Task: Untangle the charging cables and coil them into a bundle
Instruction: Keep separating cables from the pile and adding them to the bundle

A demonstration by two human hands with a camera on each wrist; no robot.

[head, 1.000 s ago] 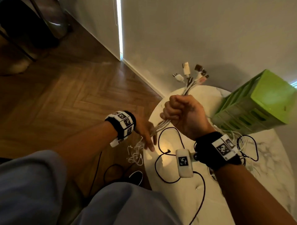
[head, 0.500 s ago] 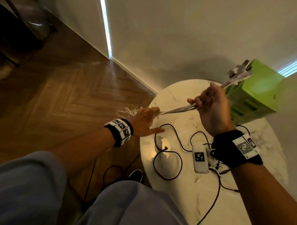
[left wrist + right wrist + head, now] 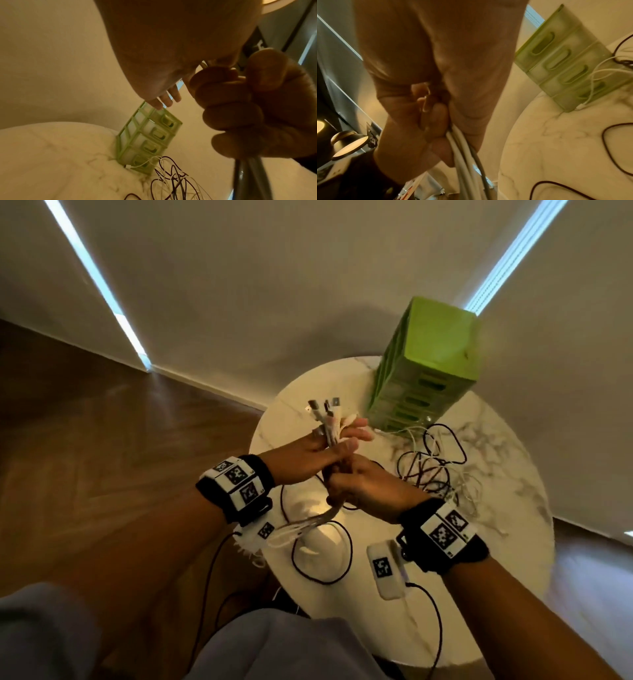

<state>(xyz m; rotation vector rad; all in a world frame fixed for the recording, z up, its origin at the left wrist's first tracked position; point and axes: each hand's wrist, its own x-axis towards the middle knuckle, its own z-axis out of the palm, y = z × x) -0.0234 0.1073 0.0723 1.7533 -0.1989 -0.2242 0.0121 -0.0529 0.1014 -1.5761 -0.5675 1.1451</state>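
- White charging cables [image 3: 330, 429] were gathered into one bunch, held above the round marble table [image 3: 445, 611]; connector ends fanned out above the hands, loose tails hung down toward the left wrist.
- Left hand [image 3: 308, 455] held the bunch just under the connectors: thumb pressed across it, fingers reaching round the far side, only partly curled.
- Right hand [image 3: 363, 487] was fisted tight around the same bunch directly below, touching the left hand. Right wrist view confirmed fingers wrapped on several white cords.
- Second tangle [image 3: 431, 467], black and white cords mixed, lay untouched on the table beside the green drawer unit [image 3: 424, 364]. One white lead ran up against the unit's base.
- Judged progress: partial. One set collected, not yet coiled; pile not started.
- Risks:
  - Left grip looked loose; a regrip could let connectors slip out of line and splay.
  - Hanging tails could snag the wrist-camera lead or the black cable loop [image 3: 322, 556] under them while winding.
  - Pulling at the pile could drag the drawer unit if that lead is caught on it.
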